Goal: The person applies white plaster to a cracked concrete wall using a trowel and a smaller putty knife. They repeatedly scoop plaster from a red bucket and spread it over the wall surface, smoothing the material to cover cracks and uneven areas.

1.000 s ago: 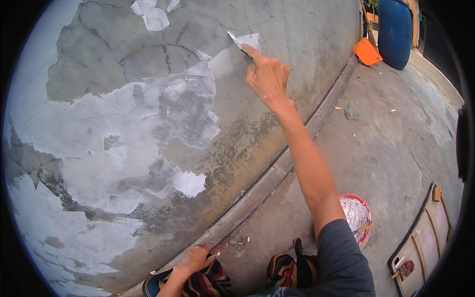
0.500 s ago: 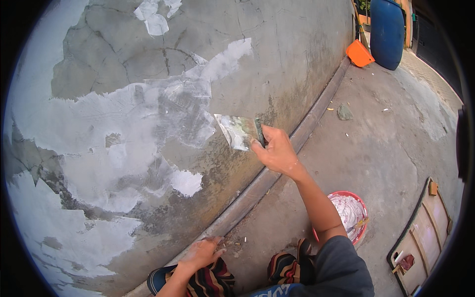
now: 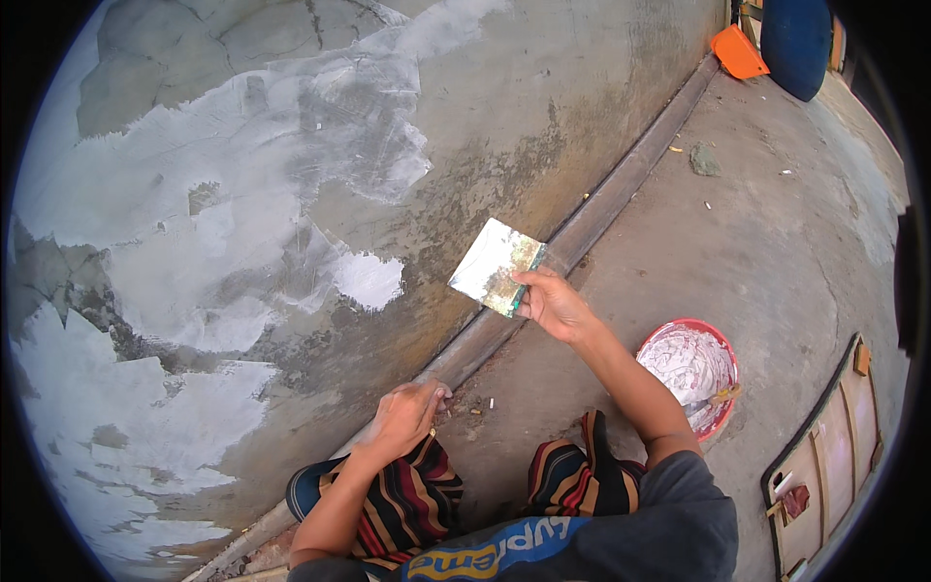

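Observation:
In my right hand (image 3: pixel 553 303) is a wide, flat putty knife (image 3: pixel 493 262), gripped by its greenish back edge between thumb and fingers. Its square blade is smeared with white and stained brownish. The blade is held in front of the lower wall, apart from the white patches. On the grey cracked wall (image 3: pixel 485 145) lie broad uneven smears of white putty (image 3: pixel 194 281). My left hand (image 3: pixel 402 419) rests by my left knee beside the pipe, its fingers loosely bent with nothing seen in them.
A red-rimmed basin (image 3: pixel 734 361) of white putty, with a yellow-handled tool (image 3: pixel 722 395) in it, stands right of my right arm. A pipe-like ledge (image 3: pixel 592 223) follows the wall's foot. Farther off are an orange dustpan (image 3: pixel 740 53) and blue barrel (image 3: pixel 795 48). A framed board (image 3: pixel 829 466) lies at right.
My right hand has drawn the putty knife down and away from the wall, tilting its blade. My left hand sits higher in the picture. The whole view has shifted downward.

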`<state>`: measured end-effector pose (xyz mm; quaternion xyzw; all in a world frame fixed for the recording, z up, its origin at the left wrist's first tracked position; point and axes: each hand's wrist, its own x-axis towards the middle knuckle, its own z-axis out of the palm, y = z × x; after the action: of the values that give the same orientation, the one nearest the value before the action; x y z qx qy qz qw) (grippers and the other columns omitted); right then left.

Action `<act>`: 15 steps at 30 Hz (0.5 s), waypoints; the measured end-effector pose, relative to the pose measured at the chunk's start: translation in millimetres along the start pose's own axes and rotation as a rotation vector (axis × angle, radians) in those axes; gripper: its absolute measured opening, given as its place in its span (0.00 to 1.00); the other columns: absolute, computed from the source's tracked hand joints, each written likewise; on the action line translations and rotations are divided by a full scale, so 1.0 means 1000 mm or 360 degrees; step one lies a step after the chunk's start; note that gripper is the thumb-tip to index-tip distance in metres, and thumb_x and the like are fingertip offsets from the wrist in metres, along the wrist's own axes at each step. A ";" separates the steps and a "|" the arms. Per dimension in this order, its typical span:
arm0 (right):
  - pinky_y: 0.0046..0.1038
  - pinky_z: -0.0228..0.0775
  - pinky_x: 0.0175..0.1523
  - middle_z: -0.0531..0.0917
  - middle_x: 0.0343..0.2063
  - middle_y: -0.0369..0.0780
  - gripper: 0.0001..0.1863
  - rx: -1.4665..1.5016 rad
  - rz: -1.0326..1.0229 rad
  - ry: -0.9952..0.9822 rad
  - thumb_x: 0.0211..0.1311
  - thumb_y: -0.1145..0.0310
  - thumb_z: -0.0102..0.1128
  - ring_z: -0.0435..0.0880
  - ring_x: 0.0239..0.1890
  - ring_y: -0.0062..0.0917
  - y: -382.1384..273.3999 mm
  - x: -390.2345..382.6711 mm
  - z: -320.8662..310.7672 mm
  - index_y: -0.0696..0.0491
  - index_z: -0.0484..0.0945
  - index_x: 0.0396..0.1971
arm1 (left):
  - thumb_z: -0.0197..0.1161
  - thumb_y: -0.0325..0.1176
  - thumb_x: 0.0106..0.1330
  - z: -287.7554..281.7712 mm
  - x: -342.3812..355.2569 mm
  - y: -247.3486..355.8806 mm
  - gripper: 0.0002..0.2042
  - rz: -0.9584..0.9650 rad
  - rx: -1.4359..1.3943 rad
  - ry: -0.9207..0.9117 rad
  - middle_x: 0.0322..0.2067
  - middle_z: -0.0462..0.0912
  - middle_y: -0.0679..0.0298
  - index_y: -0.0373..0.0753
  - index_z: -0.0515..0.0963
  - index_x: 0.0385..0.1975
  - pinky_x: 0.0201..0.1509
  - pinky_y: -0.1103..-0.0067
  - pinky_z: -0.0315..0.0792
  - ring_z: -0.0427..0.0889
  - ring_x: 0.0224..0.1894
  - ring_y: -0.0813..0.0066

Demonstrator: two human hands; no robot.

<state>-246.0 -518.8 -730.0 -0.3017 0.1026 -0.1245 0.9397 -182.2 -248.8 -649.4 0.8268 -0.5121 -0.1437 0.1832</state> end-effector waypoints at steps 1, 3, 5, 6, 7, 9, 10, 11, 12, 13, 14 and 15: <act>0.30 0.76 0.52 0.79 0.47 0.38 0.17 0.0015 0.0043 -0.0014 0.63 0.72 0.56 0.81 0.47 0.21 0.008 0.003 -0.001 0.55 0.68 0.51 | 0.48 0.41 0.72 -0.002 0.001 0.003 0.19 -0.0036 -0.0063 0.0036 0.22 0.77 0.51 0.35 0.74 0.22 0.38 0.63 0.70 0.76 0.32 0.48; 0.29 0.75 0.51 0.79 0.46 0.37 0.17 0.0025 0.0089 -0.0013 0.63 0.71 0.58 0.80 0.47 0.21 0.021 0.007 0.005 0.54 0.68 0.50 | 0.49 0.39 0.71 -0.004 -0.002 -0.008 0.16 -0.0103 0.0119 -0.0085 0.22 0.78 0.53 0.35 0.75 0.26 0.38 0.65 0.71 0.78 0.32 0.51; 0.28 0.74 0.49 0.78 0.45 0.37 0.18 0.0010 0.0085 0.0039 0.61 0.70 0.61 0.79 0.48 0.21 0.031 0.010 0.012 0.54 0.67 0.49 | 0.51 0.38 0.71 -0.007 0.000 -0.009 0.13 -0.0273 0.0057 -0.0189 0.26 0.80 0.55 0.35 0.75 0.34 0.40 0.67 0.72 0.80 0.35 0.54; 0.28 0.74 0.50 0.79 0.45 0.38 0.19 0.0032 0.0089 0.0005 0.60 0.70 0.63 0.79 0.47 0.22 0.035 0.009 0.014 0.54 0.68 0.49 | 0.52 0.39 0.70 -0.008 0.005 -0.005 0.12 -0.0408 -0.0096 -0.0231 0.30 0.81 0.54 0.34 0.74 0.39 0.42 0.67 0.72 0.80 0.37 0.57; 0.27 0.74 0.50 0.79 0.45 0.38 0.20 0.0053 0.0089 -0.0024 0.59 0.70 0.64 0.79 0.46 0.22 0.036 0.007 0.018 0.55 0.68 0.49 | 0.53 0.39 0.70 -0.006 0.010 0.000 0.14 -0.0537 -0.0249 -0.0274 0.34 0.82 0.54 0.34 0.74 0.45 0.43 0.68 0.72 0.81 0.40 0.59; 0.27 0.73 0.49 0.79 0.45 0.39 0.22 0.0138 0.0120 -0.0084 0.58 0.70 0.66 0.79 0.45 0.23 0.043 0.005 0.033 0.57 0.69 0.49 | 0.56 0.41 0.68 0.019 0.011 -0.004 0.21 -0.0204 -0.0356 0.0173 0.44 0.78 0.50 0.33 0.66 0.53 0.47 0.67 0.70 0.78 0.46 0.61; 0.27 0.73 0.49 0.79 0.44 0.39 0.22 0.0189 0.0146 -0.0092 0.57 0.69 0.67 0.79 0.44 0.23 0.047 0.003 0.039 0.57 0.69 0.49 | 0.58 0.42 0.67 0.035 0.014 -0.006 0.25 -0.0031 -0.0406 0.0390 0.48 0.76 0.48 0.32 0.63 0.57 0.49 0.67 0.70 0.77 0.49 0.62; 0.26 0.73 0.48 0.79 0.44 0.40 0.23 0.0238 0.0172 -0.0090 0.56 0.69 0.68 0.79 0.43 0.23 0.050 0.001 0.044 0.58 0.70 0.49 | 0.57 0.45 0.68 0.050 0.020 -0.004 0.29 -0.0040 -0.0555 0.0484 0.50 0.74 0.50 0.32 0.59 0.60 0.53 0.67 0.67 0.74 0.51 0.62; 0.25 0.73 0.47 0.80 0.43 0.40 0.21 0.0213 0.0194 -0.0048 0.56 0.69 0.68 0.80 0.42 0.23 0.050 -0.002 0.048 0.59 0.71 0.47 | 0.56 0.48 0.68 0.066 0.031 0.000 0.32 -0.0035 -0.0718 0.0574 0.52 0.72 0.51 0.32 0.55 0.62 0.57 0.68 0.65 0.72 0.54 0.61; 0.25 0.74 0.45 0.81 0.41 0.39 0.20 0.0185 0.0218 -0.0004 0.56 0.68 0.68 0.80 0.41 0.22 0.050 -0.004 0.052 0.59 0.73 0.46 | 0.55 0.51 0.68 0.081 0.042 0.005 0.36 -0.0030 -0.0884 0.0662 0.54 0.69 0.52 0.32 0.51 0.65 0.61 0.68 0.63 0.69 0.56 0.60; 0.24 0.74 0.44 0.81 0.40 0.39 0.19 0.0150 0.0236 0.0047 0.56 0.67 0.68 0.80 0.40 0.21 0.048 -0.006 0.052 0.59 0.74 0.44 | 0.54 0.52 0.69 0.091 0.057 0.013 0.35 -0.0088 -0.1058 0.0757 0.52 0.71 0.54 0.32 0.53 0.64 0.59 0.69 0.64 0.70 0.54 0.62; 0.24 0.73 0.43 0.82 0.38 0.38 0.18 0.0102 0.0270 0.0090 0.56 0.66 0.68 0.81 0.39 0.21 0.048 -0.011 0.046 0.59 0.75 0.43 | 0.52 0.53 0.69 0.102 0.071 0.021 0.33 -0.0155 -0.1228 0.0845 0.49 0.72 0.56 0.32 0.56 0.63 0.57 0.71 0.65 0.72 0.51 0.64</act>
<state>-235.9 -452.6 -720.5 -0.2581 0.1501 -0.0563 0.9527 -211.0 -336.5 -734.3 0.7296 -0.3173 -0.1156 0.5947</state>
